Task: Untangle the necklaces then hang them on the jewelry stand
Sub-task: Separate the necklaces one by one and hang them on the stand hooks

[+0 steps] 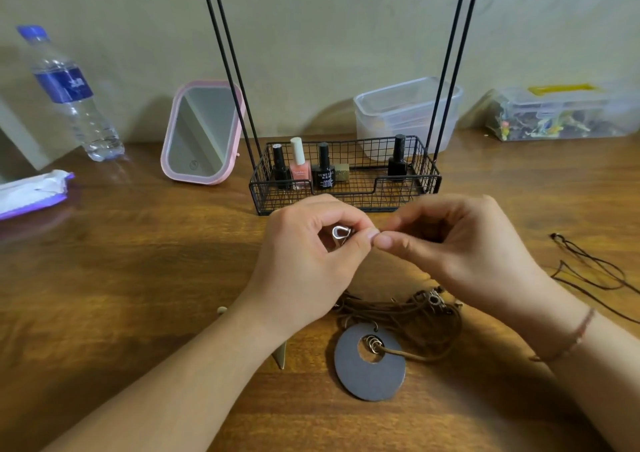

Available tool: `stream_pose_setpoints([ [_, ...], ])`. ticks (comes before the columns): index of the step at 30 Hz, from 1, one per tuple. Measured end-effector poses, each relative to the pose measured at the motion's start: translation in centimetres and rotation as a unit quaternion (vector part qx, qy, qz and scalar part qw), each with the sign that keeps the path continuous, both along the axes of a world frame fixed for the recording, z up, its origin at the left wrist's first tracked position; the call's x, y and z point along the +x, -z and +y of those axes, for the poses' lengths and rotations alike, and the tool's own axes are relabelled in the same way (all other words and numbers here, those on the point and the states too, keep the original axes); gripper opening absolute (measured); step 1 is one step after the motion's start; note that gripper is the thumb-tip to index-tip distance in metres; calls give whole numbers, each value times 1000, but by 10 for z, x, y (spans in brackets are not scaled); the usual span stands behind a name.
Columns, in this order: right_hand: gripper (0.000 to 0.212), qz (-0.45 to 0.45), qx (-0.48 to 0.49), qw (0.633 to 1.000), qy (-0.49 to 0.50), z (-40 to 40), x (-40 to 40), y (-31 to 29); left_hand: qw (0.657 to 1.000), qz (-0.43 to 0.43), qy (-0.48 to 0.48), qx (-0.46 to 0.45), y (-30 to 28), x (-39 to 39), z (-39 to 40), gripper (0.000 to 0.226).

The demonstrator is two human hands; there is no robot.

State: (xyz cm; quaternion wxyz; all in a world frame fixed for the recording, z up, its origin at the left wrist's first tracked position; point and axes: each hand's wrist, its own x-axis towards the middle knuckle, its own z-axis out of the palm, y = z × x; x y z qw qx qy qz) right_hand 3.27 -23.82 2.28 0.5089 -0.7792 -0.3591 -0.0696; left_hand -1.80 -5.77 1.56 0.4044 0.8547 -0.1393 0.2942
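- I sat at a glossy brown wooden table [138,261] set against a plain beige wall.
- My left hand [311,261] had its fingers curled round a small shiny silver teardrop-shaped pendant [341,234], thumb and forefinger pinched at its right side.
- My right hand [460,243] met it fingertip to fingertip, thumb and forefinger pinched tight; I judged a fine cord ran between them, though it was too thin to make out.
- By my reckoning I was in the untangling step, working one necklace loose; nothing hung on the stand.
- The next move, I thought, called for a slow, gentle pull so the strand slid free without tightening any knot.
- Just below my hands lay the tangled heap of soft brown suede cords [408,316] with small metal beads, and a flat dark grey disc pendant [369,368] on little wire rings.
- Well to the right lay a separate thin dark cord necklace [595,271], loosely looped.
- Behind my hands stood the black wire jewelry stand [346,188], its mesh basket holding nail polish bottles [299,164], its hooks high above.
- Further off: a pink-framed mirror [202,132], a clear plastic water bottle [72,94] and clear plastic tubs [408,112].
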Motion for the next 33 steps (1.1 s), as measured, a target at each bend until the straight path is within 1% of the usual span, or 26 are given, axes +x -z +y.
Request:
stream_pose_setpoints([
  [2,25,63,42,997,-1,-1,2,-2,1000,1,1,-6,0,0,0,5],
  [3,24,68,35,997,-4,-2,4,-3,1000,3,4,-6,0,0,0,5],
  [6,19,27,-36,999,-7,-4,3,-4,1000,8,10,-6,2,0,-1,4],
  [8,19,10,-59,998,-4,-3,3,-2,1000,10,11,-5,2,0,-1,4],
  [10,15,16,-54,998,-14,-3,3,-1,1000,14,17,-6,2,0,0,4],
  [12,11,46,-36,997,-40,-2,4,0,999,17,26,-9,2,1,0,5],
  [15,10,69,-25,995,-69,-1,2,2,998,30,41,-22,1,1,1,4],
  [17,11,68,-10,995,-70,-1,1,2,995,55,62,-56,1,1,2,6],
  [19,12,65,15,996,-61,-2,4,1,986,81,95,-112,0,1,2,10],
  [21,14,62,33,996,-58,-3,6,1,968,101,139,-184,-1,1,0,11],
  [23,14,60,38,995,-68,-3,6,1,951,118,172,-228,-1,1,-1,15],
  [30,12,76,49,990,-105,-1,3,2,930,154,204,-264,-1,0,-3,22],
  [33,13,75,47,990,-109,-1,3,3,930,159,205,-259,-1,-1,-4,23],
])
